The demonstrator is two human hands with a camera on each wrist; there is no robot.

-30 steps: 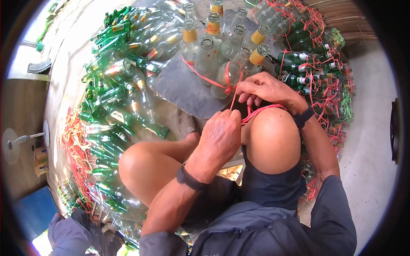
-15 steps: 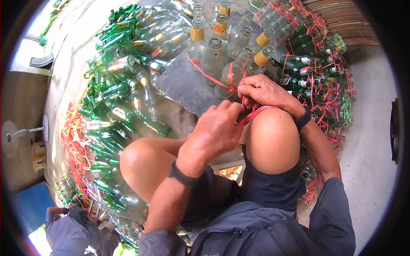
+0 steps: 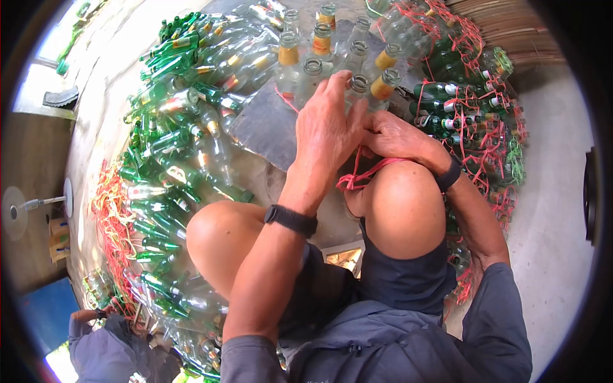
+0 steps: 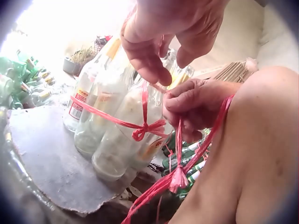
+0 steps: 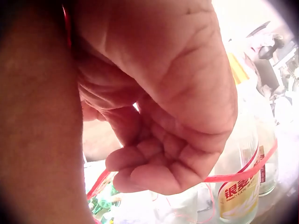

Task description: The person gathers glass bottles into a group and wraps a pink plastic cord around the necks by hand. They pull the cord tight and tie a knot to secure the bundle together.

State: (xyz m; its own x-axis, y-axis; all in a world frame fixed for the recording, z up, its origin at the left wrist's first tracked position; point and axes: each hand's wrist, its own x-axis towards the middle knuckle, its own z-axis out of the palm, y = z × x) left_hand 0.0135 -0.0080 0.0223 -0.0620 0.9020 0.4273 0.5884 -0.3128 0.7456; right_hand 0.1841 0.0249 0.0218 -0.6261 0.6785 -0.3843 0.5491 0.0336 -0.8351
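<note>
Clear glass bottles [image 3: 321, 45] with yellow neck labels stand grouped on a dark slab [image 3: 262, 127]. Red ribbon [image 4: 105, 115] runs around them, with a looped knot [image 4: 145, 127] at the near side. My left hand [image 3: 327, 127] is raised over the near bottles, fingers extended and slightly bent; its fingertips are close to the ribbon in the left wrist view. My right hand [image 4: 198, 102] pinches ribbon beside the bottles, its fingers curled in the right wrist view. More ribbon [image 3: 367, 173] lies across the knee, bunched in a knot [image 4: 178, 179].
Green and clear bottles [image 3: 169, 137] lie piled at left. Bound green bottles [image 3: 447, 105] are stacked at right. Loose red ribbon [image 3: 112, 210] heaps at far left, near a fan [image 3: 67, 199]. Another person [image 3: 112, 348] is at lower left. My knees [image 3: 408, 204] flank the work.
My left hand has moved forward from beside the knee to over the bottles, and its fingers have straightened. The right hand stays nearly in place. The ribbon near the knee has shifted.
</note>
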